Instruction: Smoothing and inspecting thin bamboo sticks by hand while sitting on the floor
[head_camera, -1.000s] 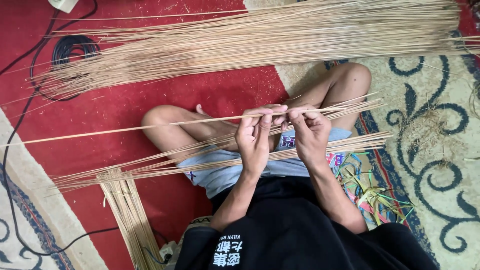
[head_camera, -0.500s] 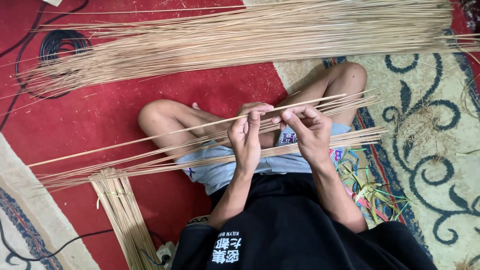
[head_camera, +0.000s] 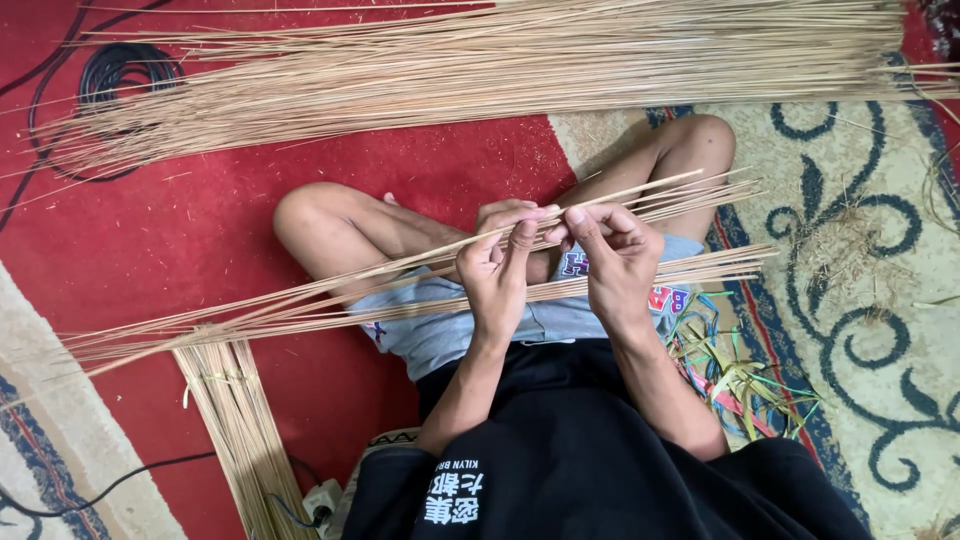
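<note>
Head view: left hand (head_camera: 497, 262) and right hand (head_camera: 613, 255), both closed, pinch one thin reed stick (head_camera: 420, 258) above the reed bundle (head_camera: 300, 312) across the lap.

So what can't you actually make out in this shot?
- Head view: the big stick pile runs off the right edge, so its full length is unseen.
- The tied bundle is cut off by the bottom edge.
- How the left hand and right hand grip the thin stick: fingers overlap.

A home floor used for craft work: patterned carpet (head_camera: 850, 260) right of the hands, red mat (head_camera: 180, 240) left, reed pile (head_camera: 480, 60) beyond.
</note>
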